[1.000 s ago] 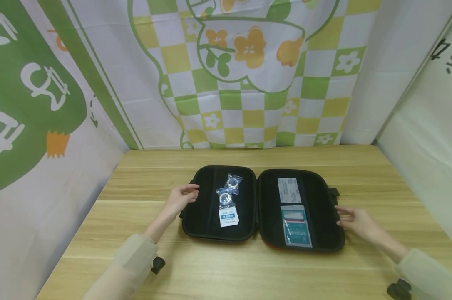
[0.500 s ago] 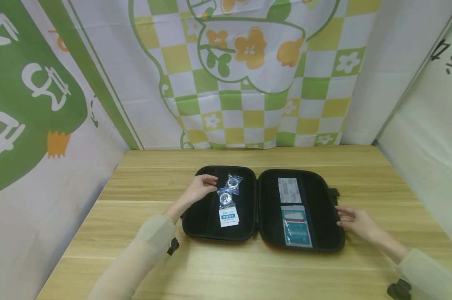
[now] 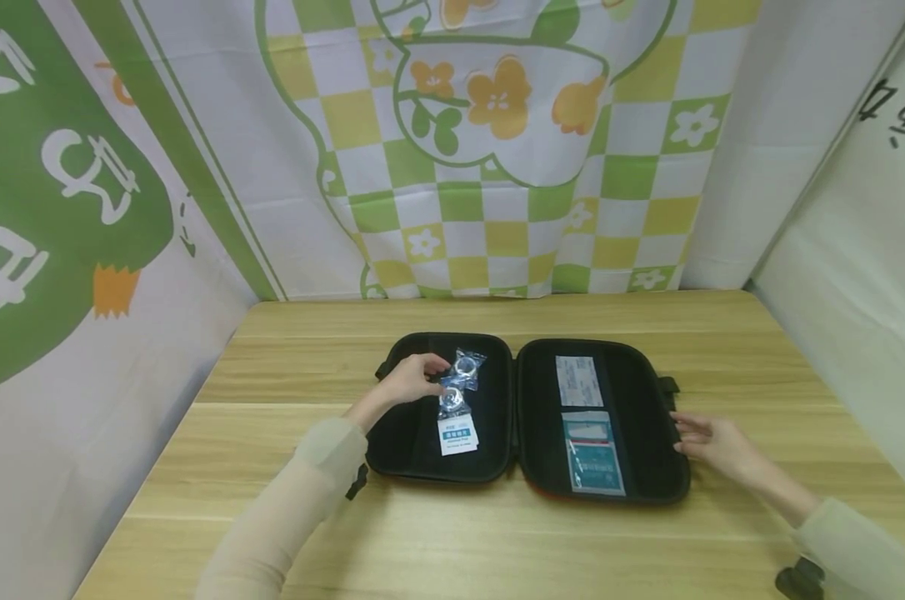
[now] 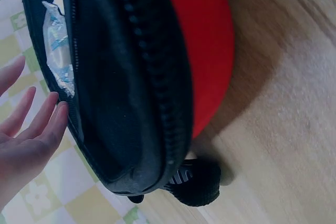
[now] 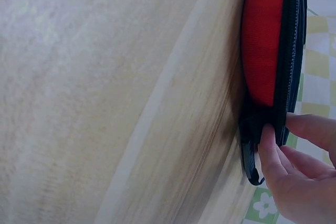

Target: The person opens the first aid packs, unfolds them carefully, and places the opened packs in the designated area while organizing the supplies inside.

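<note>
A zippered case (image 3: 400,458), black inside and red outside, lies spread flat on the table. Over its left half hovers my left hand (image 3: 407,381), fingertips beside two round rolls in clear wrappers (image 3: 452,398). In the left wrist view this hand (image 4: 31,140) has its fingers spread, with one wrapped roll (image 4: 59,51) near them. Just below the rolls lies a white and blue alcohol pad packet (image 3: 457,433). At the case's right edge, my right hand (image 3: 715,446) pinches the rim between thumb and fingers, as the right wrist view shows.
The right half holds a whitish strip packet (image 3: 580,381) and a teal packet in a clear sleeve (image 3: 593,454). A black strap (image 3: 668,385) sticks out on the right. Beneath is a wood-grain table (image 3: 497,542), with a patterned curtain (image 3: 497,192) behind.
My left hand has moved right from the case's left rim, across the left half, to the wrapped rolls. The right hand has stayed at the right rim.
</note>
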{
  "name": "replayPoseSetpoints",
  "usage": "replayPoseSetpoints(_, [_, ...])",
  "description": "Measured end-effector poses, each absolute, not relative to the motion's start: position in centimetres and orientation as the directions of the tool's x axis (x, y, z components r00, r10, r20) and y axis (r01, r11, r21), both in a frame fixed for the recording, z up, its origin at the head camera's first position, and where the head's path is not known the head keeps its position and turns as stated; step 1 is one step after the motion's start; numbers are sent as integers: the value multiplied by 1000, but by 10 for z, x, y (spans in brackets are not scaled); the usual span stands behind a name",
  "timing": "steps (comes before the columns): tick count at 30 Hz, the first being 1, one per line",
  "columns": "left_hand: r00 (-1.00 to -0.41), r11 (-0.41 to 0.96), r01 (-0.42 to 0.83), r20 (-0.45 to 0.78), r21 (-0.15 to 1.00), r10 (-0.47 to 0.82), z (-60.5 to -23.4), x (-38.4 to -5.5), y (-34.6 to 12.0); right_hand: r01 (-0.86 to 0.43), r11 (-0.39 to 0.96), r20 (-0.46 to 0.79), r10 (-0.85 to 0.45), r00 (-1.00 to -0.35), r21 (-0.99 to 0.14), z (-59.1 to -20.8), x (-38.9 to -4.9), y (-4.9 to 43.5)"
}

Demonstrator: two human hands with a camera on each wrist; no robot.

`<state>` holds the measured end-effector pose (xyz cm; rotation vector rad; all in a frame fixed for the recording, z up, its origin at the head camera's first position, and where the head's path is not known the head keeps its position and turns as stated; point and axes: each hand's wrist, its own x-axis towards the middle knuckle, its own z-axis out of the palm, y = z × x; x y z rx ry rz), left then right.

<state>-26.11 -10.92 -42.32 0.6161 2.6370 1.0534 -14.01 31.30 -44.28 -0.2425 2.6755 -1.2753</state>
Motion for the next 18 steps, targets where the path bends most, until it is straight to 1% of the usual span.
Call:
replayPoseSetpoints(13, [-875,729,326,-99,603,474,-431,-265,-104,-76,633,-69,-201,-977,-771,-443,-140,313])
replayPoseSetpoints(18, [-877,753,304,-137,584,461,-433,-266,-103,-68,631,-74,-196,-978,-773,-442,-140,313])
